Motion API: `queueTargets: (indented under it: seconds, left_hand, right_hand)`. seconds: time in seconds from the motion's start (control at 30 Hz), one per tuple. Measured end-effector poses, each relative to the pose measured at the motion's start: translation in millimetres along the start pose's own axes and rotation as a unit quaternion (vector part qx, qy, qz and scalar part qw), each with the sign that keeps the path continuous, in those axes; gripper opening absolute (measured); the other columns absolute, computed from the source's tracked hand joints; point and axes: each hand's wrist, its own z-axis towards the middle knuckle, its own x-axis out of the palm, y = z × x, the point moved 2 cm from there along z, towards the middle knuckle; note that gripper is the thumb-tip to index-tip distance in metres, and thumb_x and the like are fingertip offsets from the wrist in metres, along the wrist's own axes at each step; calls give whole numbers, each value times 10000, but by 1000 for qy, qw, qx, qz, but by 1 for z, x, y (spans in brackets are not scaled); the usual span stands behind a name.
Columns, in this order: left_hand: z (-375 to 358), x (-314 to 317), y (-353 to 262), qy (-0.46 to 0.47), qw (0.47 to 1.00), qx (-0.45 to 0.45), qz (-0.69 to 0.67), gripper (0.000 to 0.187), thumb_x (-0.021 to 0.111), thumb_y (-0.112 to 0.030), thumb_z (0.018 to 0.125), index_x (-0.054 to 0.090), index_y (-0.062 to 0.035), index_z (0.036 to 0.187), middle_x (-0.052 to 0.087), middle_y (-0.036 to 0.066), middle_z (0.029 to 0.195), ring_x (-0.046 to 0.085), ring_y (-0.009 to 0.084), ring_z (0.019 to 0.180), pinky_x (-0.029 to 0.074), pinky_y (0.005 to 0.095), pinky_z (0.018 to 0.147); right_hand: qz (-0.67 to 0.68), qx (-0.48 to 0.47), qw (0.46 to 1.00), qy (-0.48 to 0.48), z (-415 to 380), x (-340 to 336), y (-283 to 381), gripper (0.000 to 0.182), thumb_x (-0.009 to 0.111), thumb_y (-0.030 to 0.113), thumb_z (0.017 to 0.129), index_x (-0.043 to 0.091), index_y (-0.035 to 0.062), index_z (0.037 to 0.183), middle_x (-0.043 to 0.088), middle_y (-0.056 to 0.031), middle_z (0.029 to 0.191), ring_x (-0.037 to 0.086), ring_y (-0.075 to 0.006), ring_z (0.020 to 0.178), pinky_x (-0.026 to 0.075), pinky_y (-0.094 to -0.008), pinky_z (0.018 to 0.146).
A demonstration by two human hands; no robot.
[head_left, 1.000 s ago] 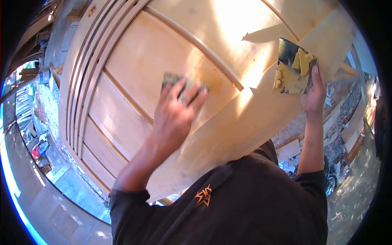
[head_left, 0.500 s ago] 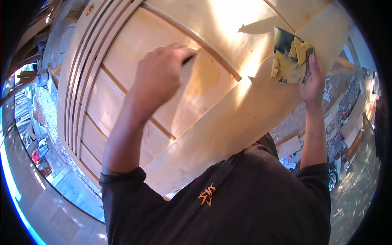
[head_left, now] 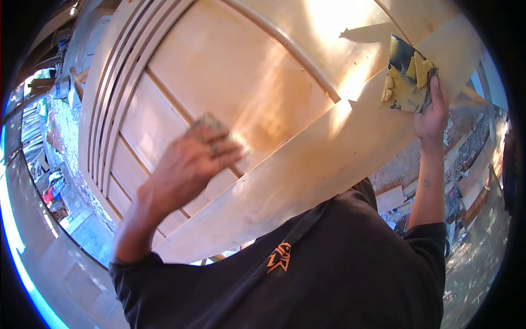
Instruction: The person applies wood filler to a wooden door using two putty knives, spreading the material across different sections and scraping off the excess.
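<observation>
My left hand is closed, blurred by motion, low over a pale wooden door panel. A small flat scraper seems to be gripped in its fingers; most of it is covered or smeared. To the right of that hand, a yellowish putty patch lies on the panel. My right hand grips a dark square putty board by its edge, thumb on the top face. Thick yellow putty coats much of the board. It is held above the door's wide border.
Several parallel grooves run along the door's left side, and raised strips divide its panels. Wood scraps and debris lie on the ground at right. Cluttered bluish ground shows at left.
My left hand has swept down and slightly left across the panel, its fingers turned differently. The putty board and my right hand appear slightly farther right as the view shifts.
</observation>
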Motion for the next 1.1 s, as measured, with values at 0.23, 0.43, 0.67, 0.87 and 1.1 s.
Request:
queueTargets:
  seconds: [0.23,0.43,0.67,0.87,1.1]
  left_hand:
    - [93,-5,28,-56,998,7,-8,487,485,118,701,647,-100,1105,627,78,1159,554,270,1120,464,371,902]
    - [14,49,1,-99,993,56,25,353,522,-30,780,659,-131,1089,630,10,1162,552,239,1124,453,391,944]
    - [-53,61,-6,-31,998,8,46,304,532,-108,808,660,-128,1083,621,-1,1177,540,247,1157,422,412,1008]
    - [-37,19,4,-50,995,53,74,309,511,-125,820,637,-96,1101,612,33,1191,541,256,1153,425,395,1000]
    - [-14,55,3,-68,991,94,62,320,502,-132,828,617,-101,1125,589,26,1211,493,249,1204,384,421,1033]
  right_hand:
    - [-38,10,999,14,-2,5,6,414,431,186,973,387,-37,1319,467,-118,1324,454,-226,1228,347,-384,1056]
    - [-25,14,1000,-3,-5,13,7,412,414,195,980,392,-35,1321,471,-125,1326,450,-234,1234,350,-387,1053]
    - [-36,1,998,-42,-4,11,4,401,412,194,981,413,-38,1307,492,-122,1308,462,-232,1223,350,-381,1050]
    - [-38,-17,999,-32,-5,13,6,391,432,196,975,434,-27,1295,502,-120,1299,475,-232,1209,362,-384,1039]
    - [-34,2,999,-31,-1,7,3,392,443,197,968,444,-39,1282,515,-121,1284,484,-236,1197,361,-383,1039]
